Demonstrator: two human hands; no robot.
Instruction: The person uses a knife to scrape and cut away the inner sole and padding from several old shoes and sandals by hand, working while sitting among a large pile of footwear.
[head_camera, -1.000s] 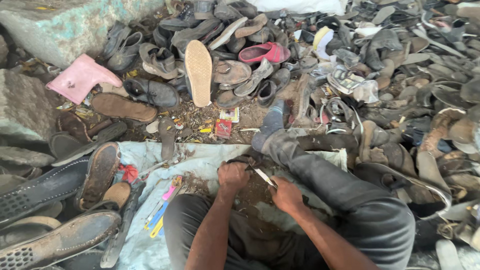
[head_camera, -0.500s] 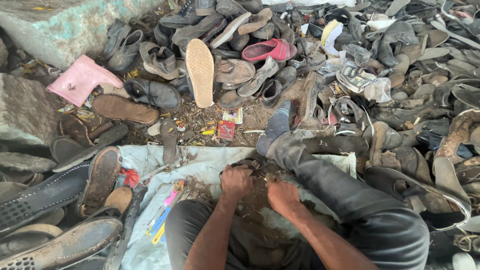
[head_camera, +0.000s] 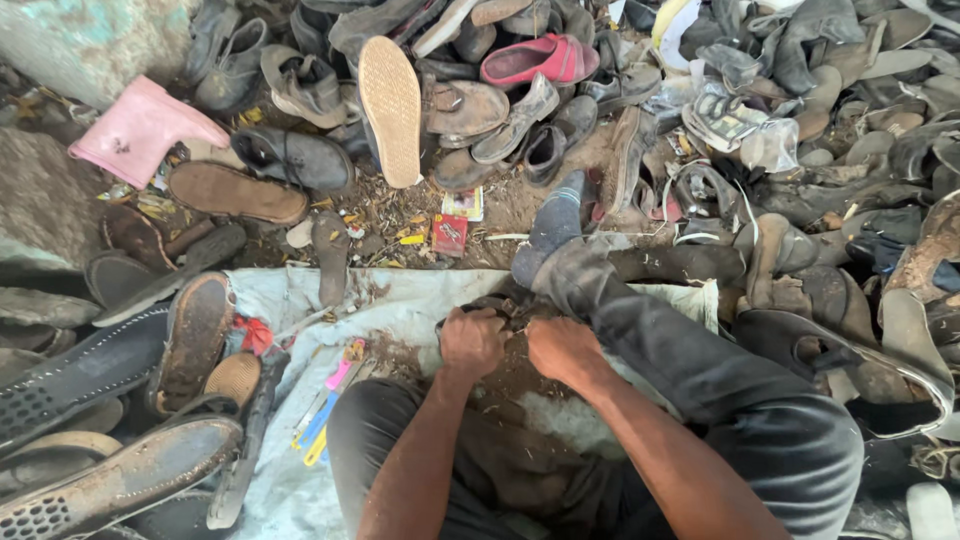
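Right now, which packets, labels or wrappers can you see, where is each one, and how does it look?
Red packet: small, flat, rectangular, on the dirt beyond the cloth.
Pale card: small rectangle with red and yellow print, just behind the red packet.
Yellow scraps: tiny bits on the dirt left of the red packet.
Clear plastic bag: crumpled, among the shoes at upper right.
No signs or screens.

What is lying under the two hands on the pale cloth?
Under the left hand and right hand lies a dark worn piece of footwear amid brown crumbs on the pale grey cloth. The hands cover most of it, so its shape stays unclear.
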